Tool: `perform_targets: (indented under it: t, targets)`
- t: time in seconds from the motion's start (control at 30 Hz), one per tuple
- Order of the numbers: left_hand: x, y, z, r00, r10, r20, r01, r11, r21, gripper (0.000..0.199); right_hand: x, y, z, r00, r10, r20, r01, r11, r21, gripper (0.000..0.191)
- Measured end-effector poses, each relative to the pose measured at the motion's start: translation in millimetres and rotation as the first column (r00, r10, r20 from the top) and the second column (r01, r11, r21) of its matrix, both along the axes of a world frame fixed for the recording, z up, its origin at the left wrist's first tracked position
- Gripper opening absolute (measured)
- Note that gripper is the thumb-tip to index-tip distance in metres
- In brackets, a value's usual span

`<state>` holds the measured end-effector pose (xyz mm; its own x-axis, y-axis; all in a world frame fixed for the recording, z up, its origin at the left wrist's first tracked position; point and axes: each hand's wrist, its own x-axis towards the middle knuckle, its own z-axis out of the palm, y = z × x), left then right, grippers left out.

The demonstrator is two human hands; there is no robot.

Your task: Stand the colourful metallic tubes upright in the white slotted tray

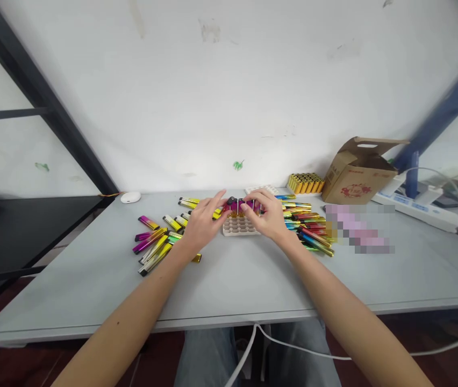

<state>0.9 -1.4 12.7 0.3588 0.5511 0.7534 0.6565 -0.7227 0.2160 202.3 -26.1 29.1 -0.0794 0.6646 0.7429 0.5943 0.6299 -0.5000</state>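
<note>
Curling over tray (240,230), right hand (268,216)

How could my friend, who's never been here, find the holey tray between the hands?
Look at the wide grey table. Between the left hand and right hand lies a pale tray with rows of hollows. Unlike the white tray by the wall, it has shiny purple tubes with black tops at its back.
</note>
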Motion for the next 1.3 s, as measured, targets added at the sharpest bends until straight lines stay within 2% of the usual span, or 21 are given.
perform_targets:
  t: [0.23,0.4,0.5,0.57,0.7,0.77,0.83,0.93,1.03,1.13,1.3]
  targets:
    - [6.6,0.0,-13.0,0.998,-0.056,0.005,0.054,0.983,0.174,0.045,-14.2,1.3,-8.9,0.997,0.06,-0.05,-0.063,0.996,-0.065,0.032]
    - [11.7,-2.7,-10.2,0.995,-0.089,0.038,0.075,0.958,0.277,0.046,-20.8,2.0,-8.8,0.971,0.126,-0.201,-0.138,0.989,-0.048,0.028]
    - [10.6,-4.9,-3.2,0.996,-0.068,0.065,0.05,0.967,0.25,0.051,-20.2,4.9,-5.0,0.889,0.139,-0.437,-0.2,0.975,-0.097,0.03]
    - [7.9,-5.2,1.2,0.996,-0.044,0.079,0.027,0.979,0.202,0.05,-17.7,7.9,-2.2,0.769,0.154,-0.62,-0.294,0.947,-0.129,0.031]
    - [2.1,-3.7,5.0,0.995,0.016,0.099,-0.025,0.996,0.083,0.046,-10.2,11.5,3.1,0.448,0.144,-0.883,-0.492,0.864,-0.109,0.031]
    - [0.8,-3.1,5.3,0.994,0.03,0.105,-0.034,0.999,0.039,0.043,-6.7,10.9,5.8,0.316,0.132,-0.94,-0.605,0.791,-0.092,0.029]
    - [0.5,-2.9,5.7,0.995,0.024,0.097,-0.026,1.0,0.015,0.038,-3.9,9.3,8.4,0.226,0.123,-0.966,-0.71,0.7,-0.077,0.026]
    - [0.5,-2.9,6.6,0.998,-0.007,0.062,0.007,1.0,0.002,0.029,-1.3,7.0,11.3,0.151,0.114,-0.982,-0.815,0.576,-0.058,0.022]
    - [0.2,-2.0,6.6,0.999,-0.031,0.039,0.031,0.999,-0.01,0.026,-0.2,6.0,12.5,0.098,0.083,-0.992,-0.875,0.482,-0.046,0.032]
    - [-0.5,-0.6,5.4,0.999,-0.026,0.03,0.027,0.999,-0.028,0.026,0.5,6.0,12.0,0.067,0.04,-0.997,-0.904,0.426,-0.044,0.043]
    - [-1.6,1.1,3.9,1.0,-0.006,0.019,0.007,0.999,-0.042,0.027,0.2,7.1,9.6,0.079,0.03,-0.996,-0.929,0.366,-0.063,0.045]
